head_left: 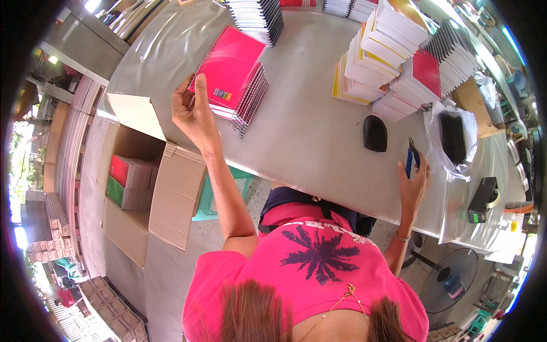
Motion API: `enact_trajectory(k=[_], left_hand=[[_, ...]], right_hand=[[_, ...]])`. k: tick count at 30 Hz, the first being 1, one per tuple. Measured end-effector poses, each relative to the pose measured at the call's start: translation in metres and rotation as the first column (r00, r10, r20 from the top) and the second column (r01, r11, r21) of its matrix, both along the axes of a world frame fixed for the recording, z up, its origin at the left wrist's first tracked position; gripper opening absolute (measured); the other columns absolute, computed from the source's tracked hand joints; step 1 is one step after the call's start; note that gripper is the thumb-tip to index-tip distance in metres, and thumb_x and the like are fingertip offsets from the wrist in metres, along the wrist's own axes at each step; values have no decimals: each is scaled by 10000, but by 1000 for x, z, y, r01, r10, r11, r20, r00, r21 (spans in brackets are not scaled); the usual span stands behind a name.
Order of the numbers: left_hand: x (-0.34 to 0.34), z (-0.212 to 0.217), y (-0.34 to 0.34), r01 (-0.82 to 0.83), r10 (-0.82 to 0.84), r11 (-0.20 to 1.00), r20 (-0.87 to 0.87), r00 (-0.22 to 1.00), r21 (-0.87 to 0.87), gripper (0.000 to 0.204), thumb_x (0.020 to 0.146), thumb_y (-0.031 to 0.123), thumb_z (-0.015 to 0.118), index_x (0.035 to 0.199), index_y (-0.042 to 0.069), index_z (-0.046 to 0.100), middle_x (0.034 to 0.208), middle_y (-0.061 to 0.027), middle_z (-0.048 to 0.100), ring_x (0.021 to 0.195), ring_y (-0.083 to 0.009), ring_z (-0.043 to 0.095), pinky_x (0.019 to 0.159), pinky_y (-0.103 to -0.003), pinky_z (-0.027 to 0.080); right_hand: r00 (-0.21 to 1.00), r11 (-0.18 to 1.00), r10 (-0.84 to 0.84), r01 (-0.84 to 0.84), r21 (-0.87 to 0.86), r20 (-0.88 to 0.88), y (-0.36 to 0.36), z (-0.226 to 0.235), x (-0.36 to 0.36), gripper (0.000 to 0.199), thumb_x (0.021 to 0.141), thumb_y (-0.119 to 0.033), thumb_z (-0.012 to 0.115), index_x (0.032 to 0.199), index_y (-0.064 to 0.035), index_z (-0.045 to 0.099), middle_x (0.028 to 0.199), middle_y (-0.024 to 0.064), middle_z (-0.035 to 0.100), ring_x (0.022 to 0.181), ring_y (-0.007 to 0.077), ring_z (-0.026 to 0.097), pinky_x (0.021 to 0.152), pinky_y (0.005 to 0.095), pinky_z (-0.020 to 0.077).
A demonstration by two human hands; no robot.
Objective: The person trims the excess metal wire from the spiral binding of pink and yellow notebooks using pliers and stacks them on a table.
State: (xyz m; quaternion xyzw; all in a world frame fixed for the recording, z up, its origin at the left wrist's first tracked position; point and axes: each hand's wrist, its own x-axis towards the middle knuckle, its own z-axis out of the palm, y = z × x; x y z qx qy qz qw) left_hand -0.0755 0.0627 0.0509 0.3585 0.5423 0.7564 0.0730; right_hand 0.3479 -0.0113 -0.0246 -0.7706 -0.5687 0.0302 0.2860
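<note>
At the left of the table, my left hand [196,114] pinches the coil-side corner of a pink spiral notebook [233,62], thumb on top and fingers curled at the edge. This notebook lies on a stack of spiral-bound notebooks [252,101] whose wire coils show along the right side. My right hand [415,188] rests near the table's front right edge. It is wrapped round small pliers with blue handles [410,162], the dark jaws pointing away from me. Just left of the pliers lies a black, rounded object like a computer mouse [375,134].
Tall stacks of unbound books [367,62] and coil-bound notebooks [453,51] stand far right. A white plastic bag [460,122] holds black coils. A tape dispenser [483,199] lies at right. An open carton [171,196] with notebooks stands left; a fan [450,279] is below right.
</note>
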Motion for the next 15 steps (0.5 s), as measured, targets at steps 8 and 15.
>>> enact_trajectory(k=[8, 15], left_hand=[[-25, -41, 15, -174, 135, 967, -205, 969, -186, 270, 877, 226, 723, 982, -18, 671, 932, -67, 668, 820, -118, 598, 763, -274, 488], [-46, -69, 17, -167, 130, 943, -143, 981, -286, 304, 868, 271, 730, 997, 1, 678, 948, -56, 664, 907, -115, 590, 838, -288, 466]], right_hand=[[977, 991, -135, 132, 32, 164, -2, -43, 21, 647, 827, -473, 694, 1346, -136, 503, 1312, 148, 474, 1223, 363, 426, 1022, 521, 312], [976, 986, -165, 160, 45, 142, 1, -39, 13, 610, 826, -464, 699, 1330, -167, 523, 1319, 144, 468, 1216, 354, 432, 1032, 507, 304]])
